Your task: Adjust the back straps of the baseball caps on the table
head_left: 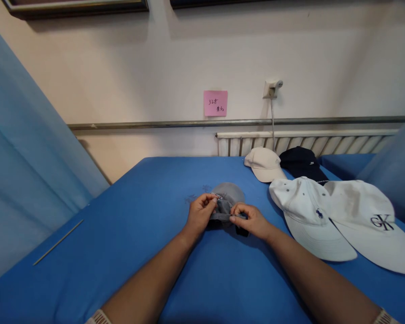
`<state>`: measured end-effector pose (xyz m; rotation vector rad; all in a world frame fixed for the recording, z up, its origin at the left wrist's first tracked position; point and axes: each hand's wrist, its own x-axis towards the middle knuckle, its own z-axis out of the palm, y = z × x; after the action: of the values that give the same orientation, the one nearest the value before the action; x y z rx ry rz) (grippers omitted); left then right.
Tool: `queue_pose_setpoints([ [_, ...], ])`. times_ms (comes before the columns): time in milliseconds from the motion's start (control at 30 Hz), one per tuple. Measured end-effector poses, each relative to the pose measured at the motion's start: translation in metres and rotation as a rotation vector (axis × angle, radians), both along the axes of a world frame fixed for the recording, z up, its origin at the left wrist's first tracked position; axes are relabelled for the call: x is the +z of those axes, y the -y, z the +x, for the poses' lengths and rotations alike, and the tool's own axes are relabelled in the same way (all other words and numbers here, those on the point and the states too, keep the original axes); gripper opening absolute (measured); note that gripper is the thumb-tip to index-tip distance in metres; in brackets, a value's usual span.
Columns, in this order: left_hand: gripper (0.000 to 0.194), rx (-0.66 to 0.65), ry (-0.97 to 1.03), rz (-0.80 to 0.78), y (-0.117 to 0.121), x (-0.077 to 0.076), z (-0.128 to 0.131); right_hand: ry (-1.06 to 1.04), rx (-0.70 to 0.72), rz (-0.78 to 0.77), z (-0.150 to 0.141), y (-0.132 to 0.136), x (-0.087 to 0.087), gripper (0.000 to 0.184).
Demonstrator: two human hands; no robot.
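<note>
A grey cap (229, 192) lies on the blue-covered table, its brim pointing away from me and its back strap towards me. My left hand (199, 213) pinches the cap's left edge, close to a small black-and-white label (217, 196). On the other side, my right hand (249, 219) is closed on the strap at the right of the opening, thumb and fingers pressed together. A dark piece (242, 231) hangs just under the right hand; its kind is unclear.
To the right lie a beige cap (263, 163), a dark navy cap (300, 161), a pale cap with a horse logo (305, 200) and a white CK cap (361, 202). A thin stick (58, 242) rests at the left. Behind are a radiator (307, 142) and a pink note (215, 103).
</note>
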<state>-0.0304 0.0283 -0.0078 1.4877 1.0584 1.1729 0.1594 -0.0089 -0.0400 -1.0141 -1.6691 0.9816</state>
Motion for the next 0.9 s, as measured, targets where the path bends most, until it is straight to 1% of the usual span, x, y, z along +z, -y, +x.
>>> queue_pose_setpoints([
  [100, 0.026, -0.023, -0.017, -0.006, 0.001, 0.002, -0.002, 0.003, 0.077, 0.025, 0.002, 0.003, 0.005, 0.031],
  [200, 0.026, 0.005, -0.032, 0.012, -0.001, 0.004, -0.006, -0.004, 0.126, 0.011, 0.003, 0.006, 0.008, 0.036],
  [300, 0.025, 0.064, -0.051, 0.067, -0.006, 0.006, -0.011, 0.003, 0.172, -0.088, 0.002, 0.011, 0.01, 0.038],
  [367, 0.024, 0.094, -0.072, 0.114, -0.009, 0.005, -0.014, -0.008, 0.237, -0.152, -0.001, 0.016, 0.013, 0.038],
  [467, 0.024, 0.122, -0.152, 0.196, -0.014, 0.005, -0.019, -0.088, 0.379, -0.258, -0.004, 0.023, 0.018, 0.037],
  [533, 0.024, 0.132, -0.228, 0.24, -0.015, 0.005, -0.022, -0.175, 0.433, -0.361, -0.006, 0.026, 0.02, 0.039],
  [567, 0.024, 0.123, -0.27, 0.25, -0.015, 0.005, -0.023, -0.225, 0.425, -0.404, -0.006, 0.026, 0.02, 0.041],
  [600, 0.023, 0.099, -0.317, 0.252, -0.016, 0.006, -0.025, -0.279, 0.389, -0.429, -0.006, 0.025, 0.019, 0.043],
  [633, 0.022, 0.055, -0.371, 0.249, -0.015, 0.006, -0.025, -0.33, 0.326, -0.432, -0.006, 0.023, 0.017, 0.044],
  [733, 0.017, -0.147, -0.543, 0.236, -0.014, 0.009, -0.027, -0.439, 0.068, -0.377, -0.003, 0.011, 0.009, 0.04],
  [800, 0.015, -0.235, -0.611, 0.247, -0.013, 0.011, -0.03, -0.44, -0.066, -0.339, 0.0, 0.003, 0.003, 0.038],
  [900, 0.016, -0.282, -0.662, 0.256, -0.014, 0.011, -0.035, -0.358, -0.143, -0.327, 0.0, -0.007, -0.008, 0.038],
])
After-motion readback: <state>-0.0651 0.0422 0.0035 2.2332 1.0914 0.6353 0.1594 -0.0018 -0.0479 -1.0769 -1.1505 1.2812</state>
